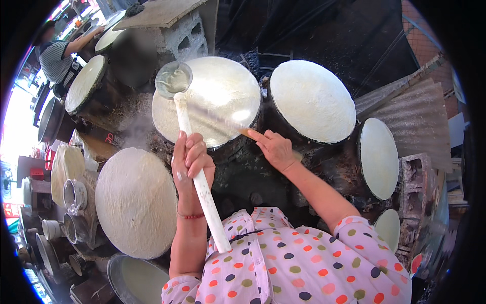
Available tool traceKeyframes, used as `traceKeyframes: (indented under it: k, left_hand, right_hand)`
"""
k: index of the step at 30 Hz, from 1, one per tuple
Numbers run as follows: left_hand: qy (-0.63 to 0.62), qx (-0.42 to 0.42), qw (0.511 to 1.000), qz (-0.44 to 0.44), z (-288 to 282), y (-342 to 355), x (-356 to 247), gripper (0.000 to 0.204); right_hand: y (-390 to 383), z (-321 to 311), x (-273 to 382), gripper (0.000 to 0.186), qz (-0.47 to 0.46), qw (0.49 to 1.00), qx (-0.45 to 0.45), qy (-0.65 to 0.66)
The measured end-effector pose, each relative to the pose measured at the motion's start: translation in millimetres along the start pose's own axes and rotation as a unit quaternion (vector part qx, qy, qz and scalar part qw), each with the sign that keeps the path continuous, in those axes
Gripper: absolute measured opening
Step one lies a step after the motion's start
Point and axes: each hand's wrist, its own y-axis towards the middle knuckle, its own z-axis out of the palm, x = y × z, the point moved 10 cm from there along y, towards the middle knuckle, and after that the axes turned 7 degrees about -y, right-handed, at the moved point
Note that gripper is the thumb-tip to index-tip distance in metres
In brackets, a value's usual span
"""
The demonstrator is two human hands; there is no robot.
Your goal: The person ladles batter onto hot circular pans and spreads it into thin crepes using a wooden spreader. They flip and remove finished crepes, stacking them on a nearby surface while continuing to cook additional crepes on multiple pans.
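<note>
My left hand (pixel 191 157) is closed round the long white handle (pixel 205 197) of a ladle, whose round cup (pixel 173 79), holding pale batter, hangs over the upper-left part of the middle round griddle (pixel 220 78). That griddle is coated with a creamy, glossy layer. My right hand (pixel 273 149) pinches a wooden spreader (pixel 245 130) at the griddle's lower-right edge; the rest of the tool is smeared by motion across the coated surface, so whether it touches it I cannot tell. Another coated round griddle (pixel 311 101) sits just right of it.
More coated griddles (pixel 134 200), (pixel 377 157) surround me. Steam rises at left, near metal pots (pixel 75 195) and a bowl of pale liquid (pixel 136 281). A co-worker (pixel 55 58) works at upper left. Concrete blocks (pixel 185 38), (pixel 412 192) and corrugated sheets (pixel 420 126) edge the space.
</note>
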Motion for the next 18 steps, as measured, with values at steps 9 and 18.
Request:
traceKeyframes:
  k: [9, 18]
  left_hand:
    - [0.072, -0.048, 0.996, 0.027, -2.7, -19.1, -1.1, 0.023]
    - [0.199, -0.069, 0.977, 0.007, -5.3, -20.4, 10.9, 0.014]
  right_hand:
    - [-55.9, 58.3, 75.6, 0.044, 0.146, 0.894, 0.101, 0.411]
    - [12.2, 55.6, 47.8, 0.038, 0.302, 0.881, 0.084, 0.354]
